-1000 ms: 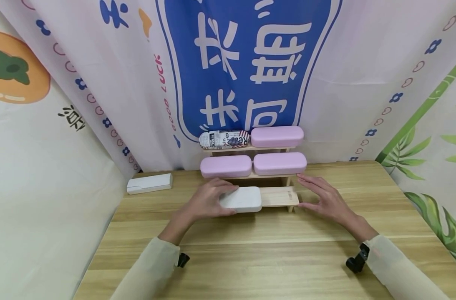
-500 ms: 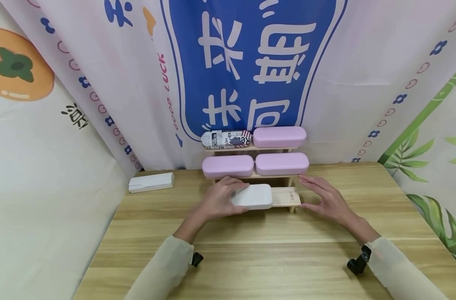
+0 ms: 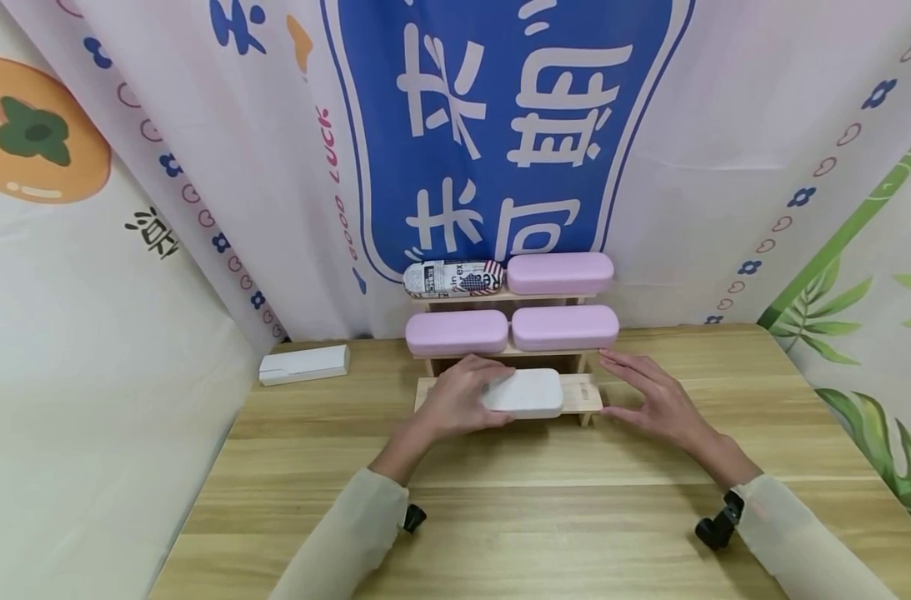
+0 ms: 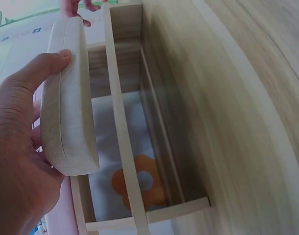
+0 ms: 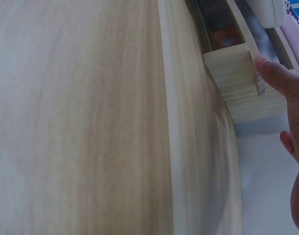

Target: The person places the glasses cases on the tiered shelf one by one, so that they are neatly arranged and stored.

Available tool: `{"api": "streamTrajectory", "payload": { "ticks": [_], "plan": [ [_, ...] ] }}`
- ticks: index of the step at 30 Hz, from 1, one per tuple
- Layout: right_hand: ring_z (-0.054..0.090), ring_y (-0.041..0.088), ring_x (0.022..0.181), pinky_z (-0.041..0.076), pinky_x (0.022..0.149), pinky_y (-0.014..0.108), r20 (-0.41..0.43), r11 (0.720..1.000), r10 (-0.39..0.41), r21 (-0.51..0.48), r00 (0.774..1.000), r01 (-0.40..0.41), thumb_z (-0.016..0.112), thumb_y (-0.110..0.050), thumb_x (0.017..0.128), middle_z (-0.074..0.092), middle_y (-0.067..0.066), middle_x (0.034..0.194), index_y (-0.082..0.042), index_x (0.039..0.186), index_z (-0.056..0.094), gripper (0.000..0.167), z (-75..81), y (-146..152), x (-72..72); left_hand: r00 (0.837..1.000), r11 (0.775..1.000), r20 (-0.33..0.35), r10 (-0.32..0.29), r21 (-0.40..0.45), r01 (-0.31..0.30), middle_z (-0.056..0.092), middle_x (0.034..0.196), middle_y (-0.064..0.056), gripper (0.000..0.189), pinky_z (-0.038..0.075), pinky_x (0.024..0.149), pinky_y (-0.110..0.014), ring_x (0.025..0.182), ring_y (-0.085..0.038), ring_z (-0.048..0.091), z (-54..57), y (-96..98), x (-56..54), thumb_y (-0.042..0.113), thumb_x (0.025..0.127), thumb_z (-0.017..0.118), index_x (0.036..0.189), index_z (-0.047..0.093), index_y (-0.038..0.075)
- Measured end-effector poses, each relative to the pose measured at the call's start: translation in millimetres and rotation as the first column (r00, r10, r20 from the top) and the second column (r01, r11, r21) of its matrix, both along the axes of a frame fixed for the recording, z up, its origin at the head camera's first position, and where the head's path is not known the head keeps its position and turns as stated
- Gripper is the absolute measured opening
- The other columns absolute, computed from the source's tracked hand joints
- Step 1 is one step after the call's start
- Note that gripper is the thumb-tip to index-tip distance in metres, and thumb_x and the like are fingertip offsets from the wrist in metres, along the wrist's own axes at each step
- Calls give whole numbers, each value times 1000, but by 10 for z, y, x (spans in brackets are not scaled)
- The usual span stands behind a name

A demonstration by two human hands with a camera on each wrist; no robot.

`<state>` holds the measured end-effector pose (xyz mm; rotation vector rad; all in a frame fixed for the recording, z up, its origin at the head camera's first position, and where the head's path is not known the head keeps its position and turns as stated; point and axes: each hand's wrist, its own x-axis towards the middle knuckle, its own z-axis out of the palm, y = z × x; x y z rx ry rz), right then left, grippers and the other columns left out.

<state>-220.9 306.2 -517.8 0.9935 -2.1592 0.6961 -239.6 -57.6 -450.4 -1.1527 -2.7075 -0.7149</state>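
Note:
My left hand [image 3: 458, 398] grips a white glasses case [image 3: 526, 393] by its left end, the thumb along its front side. The case lies lengthwise over the lowest step of a wooden tiered rack [image 3: 583, 396]. In the left wrist view the thumb presses the case's side near its seam; whether its underside touches the step, I cannot tell. At the rack's right end is my right hand [image 3: 653, 400], fingers extended. Its thumb [image 5: 274, 71] touches the lowest step's end in the right wrist view, and its fingertips reach the middle step's end.
Two pink cases [image 3: 455, 332] fill the middle step. On the top step sit a newspaper-print case [image 3: 453, 277] and another pink case [image 3: 560, 272]. A slim white box [image 3: 303, 364] lies at the table's back left. A printed curtain [image 3: 665, 208] hangs behind the rack.
My left hand has carried the white glasses case rightward along the lowest step, uncovering the step's left end. My right hand has stayed at the rack's right end.

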Motion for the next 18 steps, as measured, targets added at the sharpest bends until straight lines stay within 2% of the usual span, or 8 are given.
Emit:
{"api": "streamTrajectory", "payload": {
  "ticks": [10, 18],
  "plan": [
    [62, 37, 122, 33, 120, 17, 3, 1000, 1, 6, 1000, -1, 65, -64, 96, 62, 18, 148, 4, 138, 66, 80, -9, -1, -14, 997, 999, -71, 12, -37, -14, 72, 136, -4, 69, 57, 97, -38, 122, -23, 65, -65, 127, -5, 46, 78, 92, 137, 72, 16],
    [62, 37, 122, 33, 120, 17, 2, 1000, 11, 3, 1000, -11, 67, -61, 96, 61, 18, 149, 5, 139, 65, 78, -15, 6, -6, 994, 996, -106, 19, -89, -28, 71, 139, -3, 70, 57, 100, -40, 127, -24, 64, -101, 259, -31, 50, 80, 90, 139, 71, 17]
  ]
}}
